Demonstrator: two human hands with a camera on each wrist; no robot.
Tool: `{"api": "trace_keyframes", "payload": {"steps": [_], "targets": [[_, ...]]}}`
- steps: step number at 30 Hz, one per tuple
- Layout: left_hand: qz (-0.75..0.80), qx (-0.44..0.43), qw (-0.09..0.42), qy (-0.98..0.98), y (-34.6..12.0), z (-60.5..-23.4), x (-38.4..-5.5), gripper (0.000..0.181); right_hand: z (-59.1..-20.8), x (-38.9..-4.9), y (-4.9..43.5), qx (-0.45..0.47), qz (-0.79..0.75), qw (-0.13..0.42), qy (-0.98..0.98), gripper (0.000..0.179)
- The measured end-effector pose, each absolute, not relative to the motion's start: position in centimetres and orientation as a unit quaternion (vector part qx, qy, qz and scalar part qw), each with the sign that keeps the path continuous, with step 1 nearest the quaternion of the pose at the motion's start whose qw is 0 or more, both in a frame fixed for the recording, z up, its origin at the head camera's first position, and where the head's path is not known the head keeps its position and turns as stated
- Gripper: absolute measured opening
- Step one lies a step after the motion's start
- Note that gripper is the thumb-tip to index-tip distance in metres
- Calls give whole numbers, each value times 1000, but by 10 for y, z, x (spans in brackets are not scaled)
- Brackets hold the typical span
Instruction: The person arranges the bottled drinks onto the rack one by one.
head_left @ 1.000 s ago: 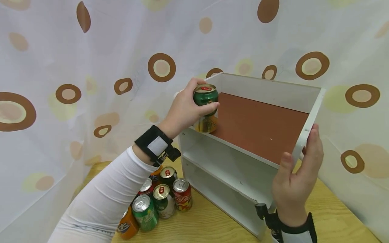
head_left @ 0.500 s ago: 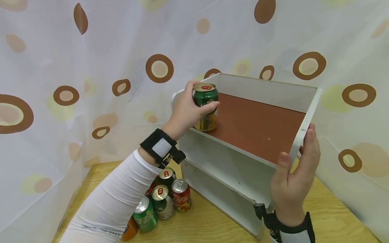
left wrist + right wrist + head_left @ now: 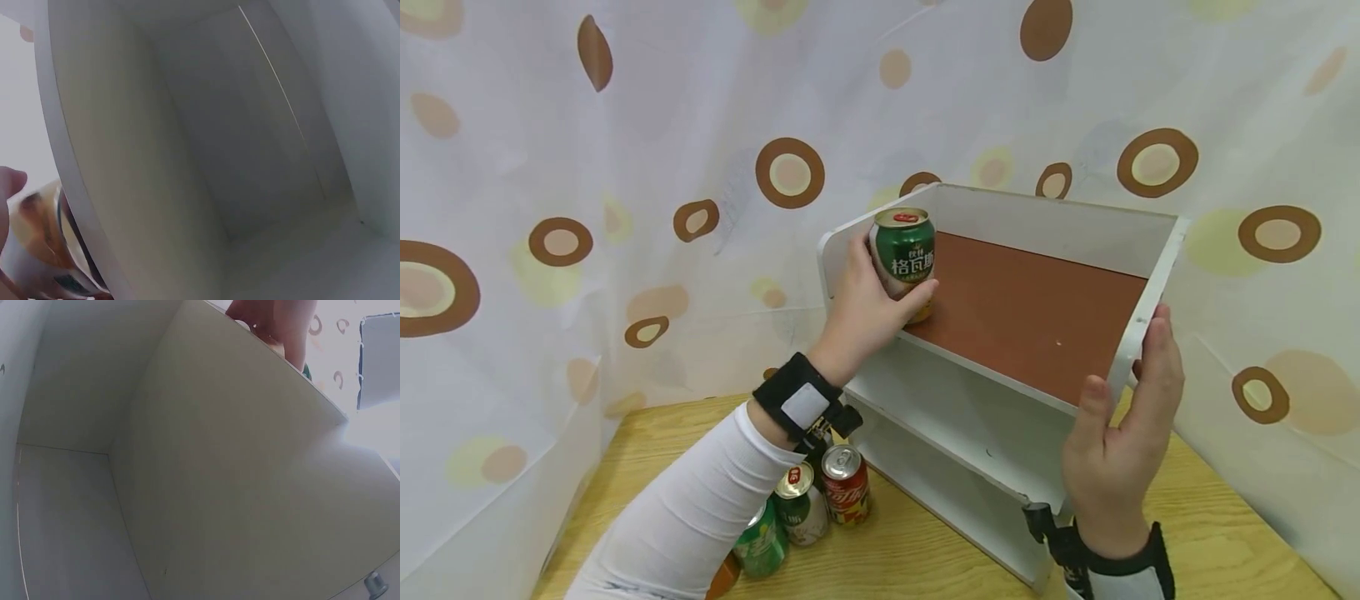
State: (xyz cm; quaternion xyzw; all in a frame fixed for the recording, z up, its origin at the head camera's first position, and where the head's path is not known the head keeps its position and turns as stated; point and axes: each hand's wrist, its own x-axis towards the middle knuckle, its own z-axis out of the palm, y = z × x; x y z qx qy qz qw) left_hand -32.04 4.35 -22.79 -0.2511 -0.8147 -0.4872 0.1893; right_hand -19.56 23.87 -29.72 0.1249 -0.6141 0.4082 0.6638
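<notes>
My left hand grips a green-topped can near upright at the left end of the brown board, atop the white shelf unit; its thumb crosses the can's lower front. Whether the base touches the board, I cannot tell. My right hand, fingers nearly straight, lies along the outer side of the right side panel. Sound handling, I judge, keeps the can level and loosens the thumb only once the base sits flat, the right hand steadying the unit. Edges: the front lip runs below my left thumb; the left side panel stands just beside those fingers, allowing them little play. Wider room extends along the board toward my right hand. Below my left hand, a red can stands on the desk; a lowered forearm could knock it.
</notes>
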Motion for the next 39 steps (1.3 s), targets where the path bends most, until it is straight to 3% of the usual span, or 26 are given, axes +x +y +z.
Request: {"api": "trace_keyframes", "payload": {"steps": [7,10,25,39], "targets": [[-458,-243,263,-814,45,-236,-309,95,-299,-194,239,114,408,665,-614,63],[-454,-238,270,-815,46,-238,-308,91,-300,-194,240,114,410,663,-616,63],[-504,-237,236,-796,43,-238,-308,82,-297,-195,238,120,411,662,-615,62],[-553,-278,144,-772,35,-236,-318,73,-297,-195,240,118,407,659,-622,66]]}}
